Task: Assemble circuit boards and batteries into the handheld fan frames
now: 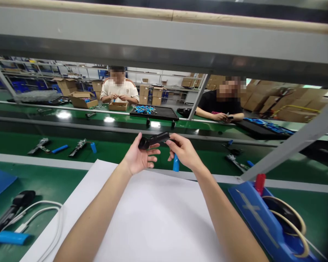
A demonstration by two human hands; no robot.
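Observation:
Above the far edge of a white sheet (155,214), both hands are raised around a black handheld device (158,138). Its round end rests between the thumb and fingers of my left hand (140,156), whose lower fingers are spread. At the device's other end, my right hand (184,151) pinches with thumb and forefinger. A blue cylinder (176,163) hangs just below my right hand's fingers; how it is attached is hidden.
Circuit assemblies (78,147) and blue cylinders (59,149) lie beyond the sheet. A blue holder (254,214) stands right; a black device (11,211) and white cable (56,218) lie left. Two people sit opposite, near a black tray (166,112). A grey beam crosses overhead.

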